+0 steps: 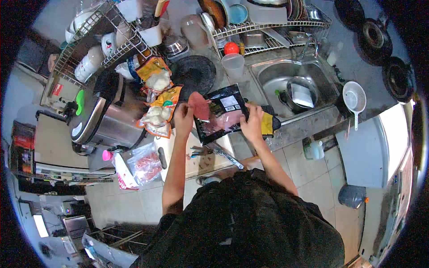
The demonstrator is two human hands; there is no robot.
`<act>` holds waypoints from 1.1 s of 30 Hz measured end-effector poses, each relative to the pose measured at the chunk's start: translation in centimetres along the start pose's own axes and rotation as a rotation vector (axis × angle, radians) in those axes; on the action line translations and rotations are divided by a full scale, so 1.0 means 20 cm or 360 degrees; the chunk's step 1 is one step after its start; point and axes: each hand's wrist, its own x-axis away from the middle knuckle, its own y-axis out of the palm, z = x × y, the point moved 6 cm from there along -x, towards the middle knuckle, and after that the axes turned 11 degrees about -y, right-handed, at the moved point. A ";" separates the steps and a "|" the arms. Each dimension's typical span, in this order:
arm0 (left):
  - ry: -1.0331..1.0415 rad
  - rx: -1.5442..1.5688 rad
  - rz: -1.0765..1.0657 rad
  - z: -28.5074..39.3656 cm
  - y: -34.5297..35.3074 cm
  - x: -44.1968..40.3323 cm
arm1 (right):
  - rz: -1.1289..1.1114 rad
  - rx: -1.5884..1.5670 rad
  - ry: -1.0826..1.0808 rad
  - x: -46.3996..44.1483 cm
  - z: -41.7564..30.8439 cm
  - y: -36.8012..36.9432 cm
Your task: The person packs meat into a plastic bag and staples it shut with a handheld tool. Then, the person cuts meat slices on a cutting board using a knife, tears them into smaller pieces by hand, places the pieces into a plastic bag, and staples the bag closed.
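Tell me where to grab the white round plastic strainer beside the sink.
Take the white round plastic strainer by its straight handle, coming from the near side of the gray counter. The handle points that way and nothing covers it, so it should suit the right hand, though that first needs freeing from the black plastic package.

We record pale floor tiles with visible joints. Above them we note a grey counter with a metal sink set into it, and behind it a grey wall. At the right we find a smooth, pale panel beside white glare. We observe uneven light, dimmer at lower left.
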 end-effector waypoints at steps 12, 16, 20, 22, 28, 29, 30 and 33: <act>0.0343 -0.0368 -0.0009 0.48 0.18 0.59 | -0.0419 -0.1592 0.0566 0.09 -0.49 0.15; 0.0481 -0.0469 -0.0035 0.47 0.16 0.67 | -0.0372 -0.1870 0.0761 0.16 -0.48 0.14; 0.0449 -0.0436 -0.0027 0.49 0.14 0.68 | -0.0336 -0.2209 0.0880 0.22 -0.36 0.23; 0.0460 -0.0411 0.0032 0.49 0.13 0.68 | -0.0364 -0.2209 0.0881 0.19 -0.45 0.16; 0.0515 -0.0323 0.0046 0.55 0.09 0.66 | -0.0425 -0.2140 0.0774 0.17 -0.46 0.13; 0.0483 -0.0288 0.0030 0.53 0.08 0.65 | -0.0431 -0.2144 0.0747 0.16 -0.47 0.13; 0.0451 -0.0252 0.0015 0.52 0.08 0.64 | -0.0438 -0.2149 0.0719 0.16 -0.48 0.12; 0.0529 -0.0219 0.0031 0.54 0.07 0.63 | -0.0474 -0.1878 0.0553 0.14 -0.46 0.13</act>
